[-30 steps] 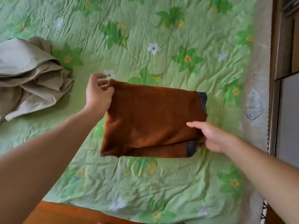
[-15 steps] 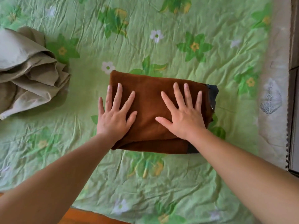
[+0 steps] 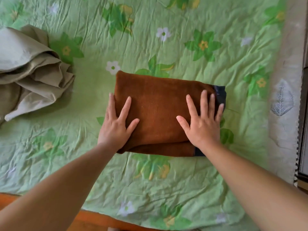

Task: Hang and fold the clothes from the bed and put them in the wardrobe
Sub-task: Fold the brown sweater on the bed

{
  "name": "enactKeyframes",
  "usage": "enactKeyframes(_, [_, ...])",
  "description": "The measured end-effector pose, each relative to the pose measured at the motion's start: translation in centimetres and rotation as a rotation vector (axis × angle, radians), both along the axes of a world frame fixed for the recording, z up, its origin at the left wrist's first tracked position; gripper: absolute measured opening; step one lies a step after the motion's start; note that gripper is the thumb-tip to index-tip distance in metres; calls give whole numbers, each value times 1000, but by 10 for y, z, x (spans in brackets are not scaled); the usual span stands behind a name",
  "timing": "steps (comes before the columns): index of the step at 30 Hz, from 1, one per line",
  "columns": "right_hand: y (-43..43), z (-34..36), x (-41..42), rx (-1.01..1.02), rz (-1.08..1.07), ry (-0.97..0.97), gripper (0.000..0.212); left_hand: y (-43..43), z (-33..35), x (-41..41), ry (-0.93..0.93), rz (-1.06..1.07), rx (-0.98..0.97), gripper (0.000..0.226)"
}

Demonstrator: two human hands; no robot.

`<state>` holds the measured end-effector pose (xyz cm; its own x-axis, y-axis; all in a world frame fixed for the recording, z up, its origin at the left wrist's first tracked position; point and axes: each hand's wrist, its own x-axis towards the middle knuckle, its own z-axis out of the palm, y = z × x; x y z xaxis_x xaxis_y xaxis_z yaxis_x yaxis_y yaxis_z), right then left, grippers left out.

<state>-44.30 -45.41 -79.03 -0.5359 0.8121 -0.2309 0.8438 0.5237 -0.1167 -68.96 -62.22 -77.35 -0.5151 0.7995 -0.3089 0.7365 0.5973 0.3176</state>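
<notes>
We press both hands flat, fingers spread, left hand (image 3: 116,125) and right hand (image 3: 202,125), on the folded brown garment (image 3: 160,112) lying on the bed (image 3: 183,180), well apart from the beige clothes (image 3: 31,72).

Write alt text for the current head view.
Both hands press flat on a folded brown garment lying on a green floral bedspread: left hand at its left edge, right hand near its dark-trimmed right end. A crumpled beige garment sits apart at the far left.

brown garment (image 3: 160,114) with dark trim, green floral bedspread (image 3: 183,180), beige cloth (image 3: 30,72)
</notes>
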Motion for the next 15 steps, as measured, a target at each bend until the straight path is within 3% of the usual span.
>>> enactKeyframes(2, [-7,2,-2,-56,-140,49,83,-3,-3,2,-58,70,2,79])
enactKeyframes(5, [-11,9,-2,-167,-353,272,84,3,-1,-5,-126,91,31,80])
enactKeyframes(10, [4,35,12,-518,-919,686,52,12,35,-20,-434,336,114,66])
enactKeyframes(15, [36,58,27,-1062,-977,831,52,30,77,-31,-858,535,51,56])
